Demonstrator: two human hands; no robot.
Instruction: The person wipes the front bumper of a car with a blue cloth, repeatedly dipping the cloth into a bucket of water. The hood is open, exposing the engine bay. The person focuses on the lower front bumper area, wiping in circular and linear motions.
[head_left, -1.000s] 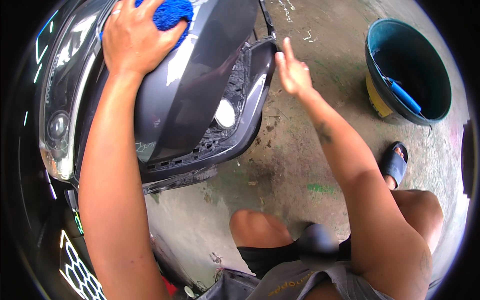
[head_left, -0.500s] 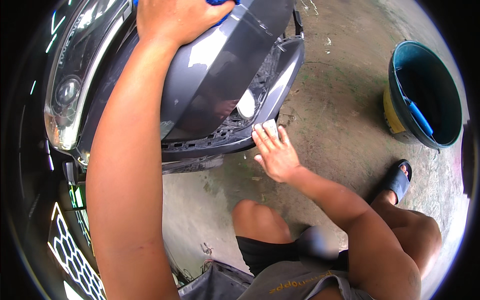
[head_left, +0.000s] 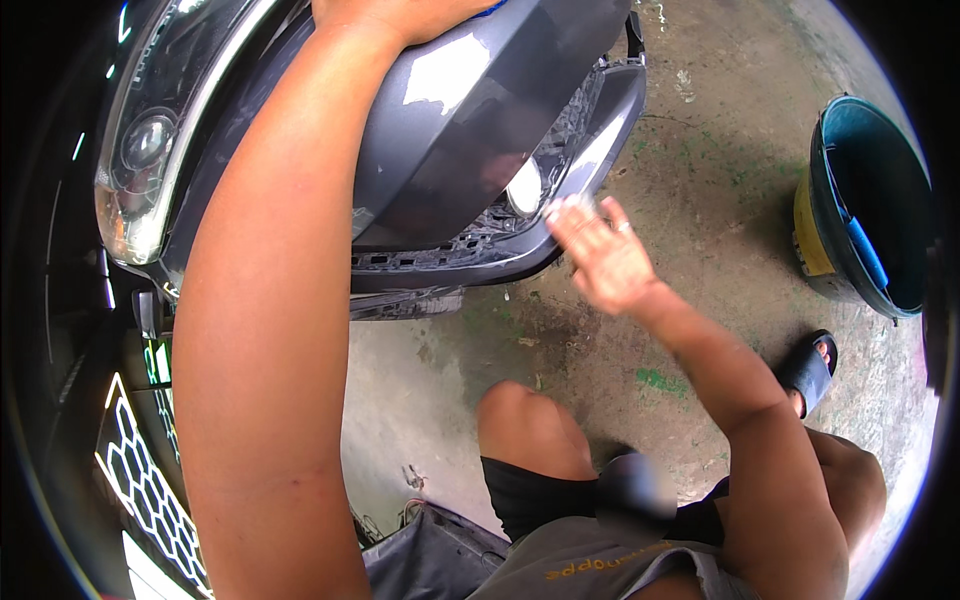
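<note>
A dark grey car bumper (head_left: 440,150) with a pale patch on its paint fills the upper middle. My left hand (head_left: 400,12) rests on its top, partly cut off by the upper edge of the view. A bit of blue cloth (head_left: 488,9) shows under that hand. Along the bumper's lower edge, my right hand (head_left: 608,258) lies with its fingers stretched out and slightly blurred. Its fingertips press a small pale sheet (head_left: 585,203) to the edge; what the sheet is made of cannot be made out.
A headlight (head_left: 150,150) sits at the left. On the concrete floor (head_left: 690,150) at the right stands a dark bucket (head_left: 835,200) with a yellow patch and a blue thing inside. My knees and a sandalled foot (head_left: 812,370) are below; black material (head_left: 430,550) lies at the bottom.
The view has shifted, so the bumper and bucket sit further right. My right hand has moved up along the bumper's edge. My left hand stays on the bumper's top.
</note>
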